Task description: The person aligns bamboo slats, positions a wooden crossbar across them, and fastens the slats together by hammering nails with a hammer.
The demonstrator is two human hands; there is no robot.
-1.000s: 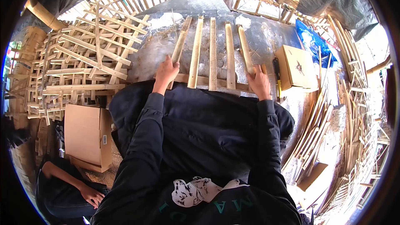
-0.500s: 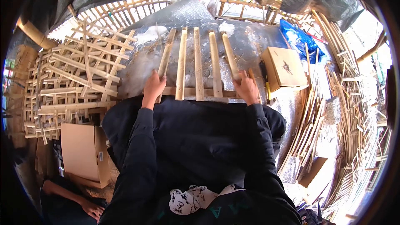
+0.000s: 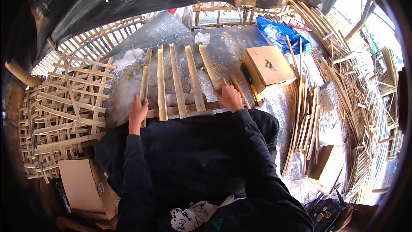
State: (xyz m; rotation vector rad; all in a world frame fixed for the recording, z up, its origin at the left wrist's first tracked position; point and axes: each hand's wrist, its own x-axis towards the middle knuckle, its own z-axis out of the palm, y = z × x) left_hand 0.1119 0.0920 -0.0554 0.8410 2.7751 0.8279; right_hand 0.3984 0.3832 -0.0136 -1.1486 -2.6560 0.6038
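While seemingly holding spacing even, grips the leftmost strip in the left hand and the rightmost strip in the right hand, flanking three strips laid over a slat on silvery sheeting.

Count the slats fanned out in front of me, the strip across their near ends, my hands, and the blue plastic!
Fanned slats: 5
Cross strip: 1
Hands (left hand, right hand): 2
Blue plastic: 1
Total: 9
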